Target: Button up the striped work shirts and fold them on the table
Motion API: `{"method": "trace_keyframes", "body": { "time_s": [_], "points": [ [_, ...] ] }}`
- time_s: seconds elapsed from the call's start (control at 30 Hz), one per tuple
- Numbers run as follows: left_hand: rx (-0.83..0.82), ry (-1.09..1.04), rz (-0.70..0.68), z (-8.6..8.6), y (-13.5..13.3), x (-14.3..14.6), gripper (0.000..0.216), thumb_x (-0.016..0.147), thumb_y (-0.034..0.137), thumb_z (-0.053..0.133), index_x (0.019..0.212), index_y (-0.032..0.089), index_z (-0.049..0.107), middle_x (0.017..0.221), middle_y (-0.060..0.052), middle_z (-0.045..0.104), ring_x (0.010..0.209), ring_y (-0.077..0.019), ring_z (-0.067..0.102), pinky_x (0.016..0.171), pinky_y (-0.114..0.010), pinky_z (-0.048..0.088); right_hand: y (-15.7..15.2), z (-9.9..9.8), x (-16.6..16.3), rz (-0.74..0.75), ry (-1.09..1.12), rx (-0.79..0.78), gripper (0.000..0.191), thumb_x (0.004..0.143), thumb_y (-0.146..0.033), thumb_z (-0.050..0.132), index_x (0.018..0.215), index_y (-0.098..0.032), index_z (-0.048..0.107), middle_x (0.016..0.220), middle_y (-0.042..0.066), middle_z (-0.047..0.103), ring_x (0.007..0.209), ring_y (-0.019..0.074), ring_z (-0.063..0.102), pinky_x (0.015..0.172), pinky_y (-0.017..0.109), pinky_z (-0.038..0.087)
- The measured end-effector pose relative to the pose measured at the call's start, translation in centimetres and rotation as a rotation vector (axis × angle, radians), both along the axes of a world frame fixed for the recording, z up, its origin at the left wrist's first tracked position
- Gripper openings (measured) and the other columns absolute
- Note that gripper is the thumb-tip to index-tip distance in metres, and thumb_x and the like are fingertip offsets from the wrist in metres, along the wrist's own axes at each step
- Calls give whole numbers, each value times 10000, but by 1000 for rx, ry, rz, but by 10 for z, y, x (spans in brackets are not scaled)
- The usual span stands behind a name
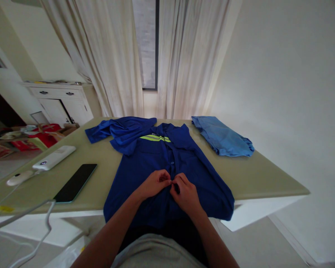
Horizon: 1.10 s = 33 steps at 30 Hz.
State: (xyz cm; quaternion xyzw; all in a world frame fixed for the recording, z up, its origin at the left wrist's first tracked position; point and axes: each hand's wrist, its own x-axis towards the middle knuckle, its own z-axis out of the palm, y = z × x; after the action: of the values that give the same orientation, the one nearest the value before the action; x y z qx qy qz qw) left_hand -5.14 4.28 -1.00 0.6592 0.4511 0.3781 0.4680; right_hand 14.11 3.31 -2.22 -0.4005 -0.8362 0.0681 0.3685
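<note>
A dark blue work shirt (147, 160) with a yellow-green and grey stripe across its chest lies front up, its collar toward the far side. Its lower end hangs over the table's near edge. My left hand (157, 182) and my right hand (185, 191) meet at the front opening, fingertips pinched on the cloth edge. What lies right between the fingertips is too small to make out. A button shows on the opening just beyond my hands. One sleeve is spread out to the far left; the other side is folded in over the chest.
A folded light blue garment (223, 136) lies at the table's far right. To the left are a black phone (76, 183), a white power bank (54, 158), a small white device (19, 178) and a white cable (48, 219). The table (257, 178) stands near curtains and a wall.
</note>
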Motion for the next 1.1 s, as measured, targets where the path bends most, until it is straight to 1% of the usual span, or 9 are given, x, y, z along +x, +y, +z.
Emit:
{"method": "trace_keyframes", "body": {
  "time_s": [0.23, 0.43, 0.6, 0.7, 0.8, 0.93, 1.1],
  "points": [
    [-8, -46, 1, 3, -1, 1, 117, 842, 268, 685, 894, 169, 650, 833, -11, 682, 771, -143, 618, 724, -264, 464, -1, 2, 0, 21, 20, 22, 83, 921, -144, 535, 897, -211, 578, 958, 47, 600, 771, 151, 603, 688, 261, 479],
    [-13, -64, 32, 1, 2, 3, 124, 818, 271, 680, 870, 169, 634, 787, 3, 653, 729, -136, 595, 689, -257, 439, -1, 4, 0, 32, 44, 21, 109, 895, -138, 567, 969, -210, 601, 997, 55, 612, 830, 165, 632, 727, 265, 506],
    [-6, -78, 48, 0, 2, 5, 144, 848, 305, 669, 887, 176, 619, 808, 3, 652, 742, -135, 596, 697, -255, 437, -3, 4, -1, -6, 59, 78, 98, 943, -145, 542, 930, -210, 615, 967, 55, 628, 827, 160, 645, 739, 255, 514],
    [-16, -82, 46, 0, 1, 7, 146, 866, 317, 651, 887, 183, 597, 771, 14, 638, 708, -130, 585, 675, -252, 427, -4, 3, -2, -21, 63, 110, 116, 954, -141, 537, 911, -210, 620, 959, 54, 638, 825, 153, 649, 750, 246, 516],
    [-7, -55, 82, 1, 1, 9, 146, 862, 320, 646, 888, 186, 594, 736, 19, 626, 672, -129, 571, 641, -251, 409, -3, 3, -2, -24, 75, 113, 115, 956, -144, 538, 919, -211, 623, 969, 56, 644, 816, 148, 650, 735, 239, 516],
    [-3, -60, 142, 3, 1, 12, 164, 830, 326, 669, 872, 182, 602, 749, 6, 645, 700, -140, 595, 655, -258, 416, -3, 5, -1, -25, 96, 102, 109, 959, -158, 549, 968, -210, 644, 1011, 70, 655, 812, 149, 659, 703, 242, 522],
    [-47, -143, 161, 2, 3, 17, 174, 807, 299, 692, 898, 177, 607, 744, 10, 653, 695, -136, 606, 682, -263, 433, -6, 4, 1, 25, 99, 107, 178, 994, -170, 512, 991, -222, 682, 1024, 83, 681, 877, 163, 682, 761, 262, 545]
  ]
}}
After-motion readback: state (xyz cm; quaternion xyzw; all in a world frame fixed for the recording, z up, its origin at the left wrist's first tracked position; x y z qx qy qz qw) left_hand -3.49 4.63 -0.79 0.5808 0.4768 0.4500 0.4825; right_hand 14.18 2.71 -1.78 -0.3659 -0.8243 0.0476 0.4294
